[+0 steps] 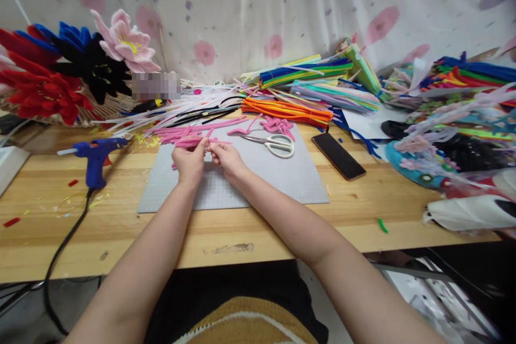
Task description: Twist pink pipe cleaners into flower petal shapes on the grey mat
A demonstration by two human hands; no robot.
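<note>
My left hand (pixel 188 163) is closed around pink pipe cleaners (pixel 186 141), pinching them near their ends. Close beside it, my right hand (pixel 228 159) has its fingertips pressed together on the same pink pipe cleaners, with one thin pink end showing above the fingers. Both hands are over a grey cutting mat (pixel 290 183). More pink pipe cleaners (pixel 197 129) lie just behind the hands. Bent pink pieces (pixel 279 126) rest at the mat's back edge, next to scissors with pale handles (pixel 280 146). The exact grip between the fingertips is too small to make out.
A blue glue gun (pixel 97 158) stands at left, its cord running off the table edge. Right of the mat lies a phone (pixel 337 156). Orange pipe cleaners (pixel 286 112) and other coloured bundles line the back. Fuzzy flowers (pixel 124 43) fill the left; a white roll (pixel 471 212) lies right.
</note>
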